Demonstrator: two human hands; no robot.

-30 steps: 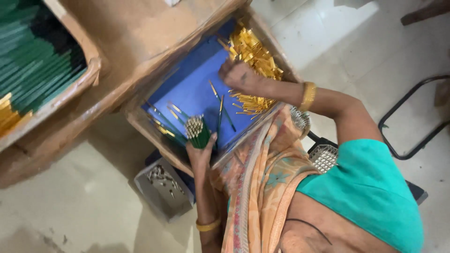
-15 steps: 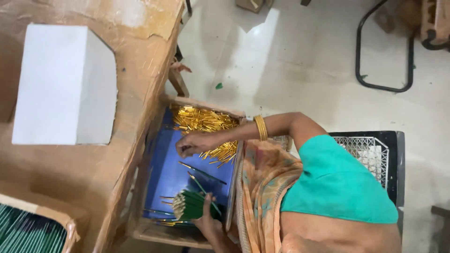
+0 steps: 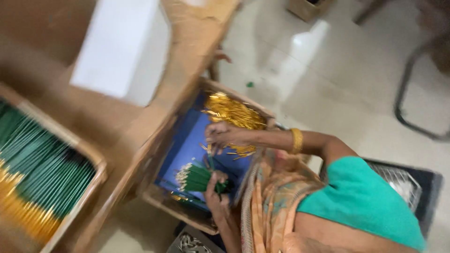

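My left hand is closed around a bundle of thin green sticks with pale tips, held low over a blue-lined wooden box. My right hand, a gold bangle on its wrist, hovers just above the bundle. Its fingers pinch one thin green stick that points down toward the bundle. A heap of shiny gold sticks fills the far end of the box, and a few lie loose by my right hand. The picture is blurred.
A white box rests on the brown table beside the blue-lined box. A wooden tray of green and gold sticks sits at the left. A black mesh crate and a metal chair leg stand at the right.
The view has swung and tilted, bringing the tray of green sticks in at the left. My right hand has left the gold heap and come closer to the bundle in my left hand.
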